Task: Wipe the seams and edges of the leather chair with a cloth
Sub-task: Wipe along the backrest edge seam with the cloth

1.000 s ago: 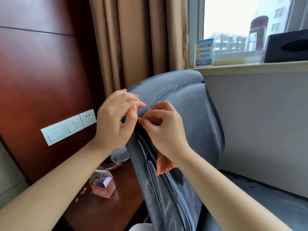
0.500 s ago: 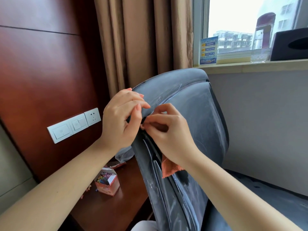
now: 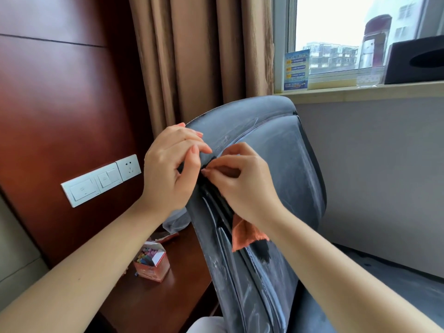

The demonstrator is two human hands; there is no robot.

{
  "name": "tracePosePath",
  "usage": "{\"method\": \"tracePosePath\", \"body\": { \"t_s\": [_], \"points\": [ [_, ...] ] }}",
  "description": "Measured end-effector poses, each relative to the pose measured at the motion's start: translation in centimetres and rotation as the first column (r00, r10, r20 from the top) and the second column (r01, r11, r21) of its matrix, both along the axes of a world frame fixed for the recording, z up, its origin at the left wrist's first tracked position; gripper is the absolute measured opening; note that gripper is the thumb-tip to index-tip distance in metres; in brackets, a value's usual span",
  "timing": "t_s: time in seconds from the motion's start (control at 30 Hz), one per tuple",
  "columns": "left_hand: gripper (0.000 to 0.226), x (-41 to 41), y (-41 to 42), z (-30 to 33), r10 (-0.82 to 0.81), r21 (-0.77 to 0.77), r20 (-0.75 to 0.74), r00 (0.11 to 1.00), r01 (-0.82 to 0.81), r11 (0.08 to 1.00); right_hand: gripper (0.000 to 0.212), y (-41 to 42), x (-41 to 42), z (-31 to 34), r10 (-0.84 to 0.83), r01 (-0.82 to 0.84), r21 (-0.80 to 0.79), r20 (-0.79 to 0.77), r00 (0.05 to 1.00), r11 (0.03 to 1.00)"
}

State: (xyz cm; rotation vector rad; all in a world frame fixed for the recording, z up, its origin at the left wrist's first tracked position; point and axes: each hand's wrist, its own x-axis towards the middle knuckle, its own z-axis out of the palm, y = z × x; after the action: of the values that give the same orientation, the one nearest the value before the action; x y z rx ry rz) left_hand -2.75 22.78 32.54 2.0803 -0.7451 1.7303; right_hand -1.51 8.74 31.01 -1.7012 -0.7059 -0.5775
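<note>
The dark grey leather chair (image 3: 283, 150) fills the middle of the view, its backrest streaked with whitish dust. My left hand (image 3: 168, 174) grips the left edge of the backrest near the top, fingers curled over the leather fold. My right hand (image 3: 240, 183) pinches an orange cloth (image 3: 245, 234) and presses it into the seam just right of my left thumb. A corner of the cloth hangs out below my right wrist; the remainder is hidden inside the hand.
A dark wooden desk (image 3: 153, 306) at lower left carries an open box of coloured chalk (image 3: 151, 263). A switch and socket panel (image 3: 101, 180) sits on the wood wall. Brown curtains (image 3: 199, 58) hang behind the chair. The windowsill (image 3: 360, 90) holds a blue card and a black tissue box (image 3: 415, 61).
Both hands stay at the same seam on the chair's upper left edge. The view has shifted slightly, so everything sits a little further right and lower in frame.
</note>
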Motion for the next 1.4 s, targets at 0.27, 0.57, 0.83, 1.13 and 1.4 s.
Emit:
{"method": "tracePosePath", "body": {
  "t_s": [0.27, 0.57, 0.83, 1.13, 1.4],
  "points": [
    [0.039, -0.1, 0.1, 0.0, -0.039, 0.003, 0.006, 0.999, 0.039, 0.999, 0.01, -0.2, -1.5, -1.5, 0.078, -0.073, -0.04, 0.169, 0.982, 0.997],
    [0.039, 0.1, 0.0, -0.1, -0.022, -0.024, 0.004, 1.0, 0.022, 0.999, 0.002, 0.0, 1.6, 0.4, -0.053, 0.06, 0.084, -0.082, 0.995, 0.995],
    [0.04, 0.0, 0.0, -0.3, -0.048, -0.023, 0.015, 0.999, 0.048, 0.999, 0.004, -0.2, 0.0, -0.6, -0.083, 0.087, 0.089, -0.043, 0.996, 0.992],
    [0.038, 0.2, 0.0, -0.2, -0.042, -0.024, 0.008, 0.999, 0.043, 0.999, 0.007, -0.2, 3.0, 0.8, -0.187, 0.188, 0.016, -0.064, 0.98, 0.982],
    [0.039, 0.1, -0.2, -0.1, -0.072, -0.026, 0.017, 0.997, 0.072, 0.997, 0.015, -1.1, 0.8, -1.1, -0.035, 0.033, 0.062, 0.031, 0.999, 0.998]
  ]
}}
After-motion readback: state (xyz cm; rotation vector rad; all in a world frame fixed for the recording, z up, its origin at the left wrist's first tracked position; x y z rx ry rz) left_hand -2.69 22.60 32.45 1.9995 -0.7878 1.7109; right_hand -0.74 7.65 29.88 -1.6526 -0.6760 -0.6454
